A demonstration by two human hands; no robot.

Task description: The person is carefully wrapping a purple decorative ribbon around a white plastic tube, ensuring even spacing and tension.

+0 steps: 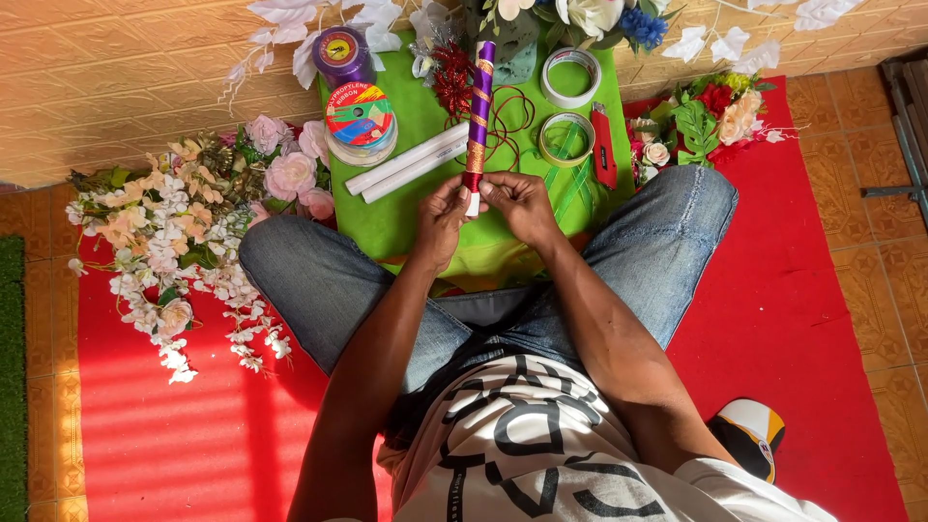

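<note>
I sit cross-legged in jeans on a red mat (193,435). Both hands hold the near end of a stick (478,106) wound with purple and gold ribbon, which points away from me over a green cloth (416,217). My left hand (443,220) pinches the stick's white tip from the left. My right hand (519,203) grips the same end from the right. Two bare white sticks (406,166) lie on the cloth just left of the wrapped one.
On the cloth lie a purple ribbon spool (340,53), a larger ribbon roll (360,121), two tape rings (568,77), a red cutter (603,145) and red cord. Artificial flowers (193,232) lie left, more flowers (706,121) right. A cap (749,435) rests on the mat.
</note>
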